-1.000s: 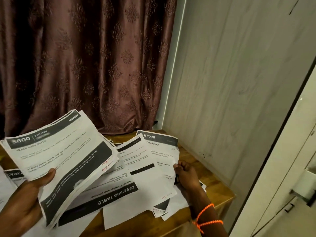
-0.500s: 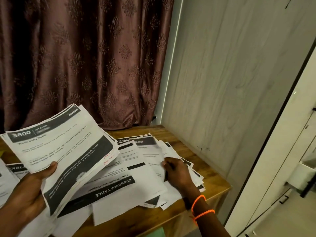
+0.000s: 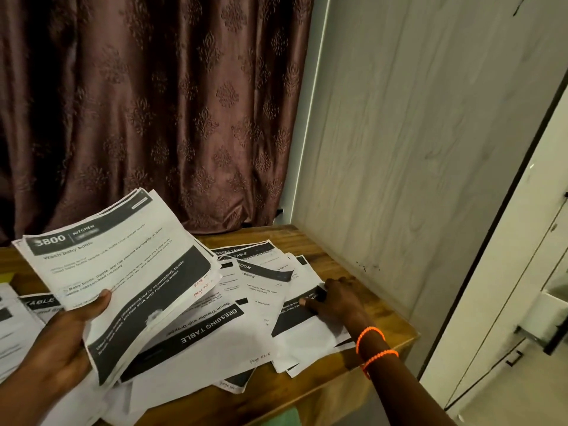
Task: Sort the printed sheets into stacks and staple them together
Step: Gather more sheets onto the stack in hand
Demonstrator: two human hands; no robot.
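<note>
Sheet sorting at the wooden table (image 3: 362, 262)

Left hand (image 3: 66, 336) is gripping a raised stack of sheets (image 3: 123, 272), thumb on top. Right hand (image 3: 336, 299) is pressing loosely bent fingers onto loose sheets (image 3: 233, 330) lying spread over the table.

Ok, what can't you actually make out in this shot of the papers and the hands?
Head view:
- Body text on the held stack: too small and blurred.
- Loose sheets under it: covered by the stack.
- Sheets at the left edge: cut off.
- Right hand fingers: grip unclear.
- No stapler in view.
</note>
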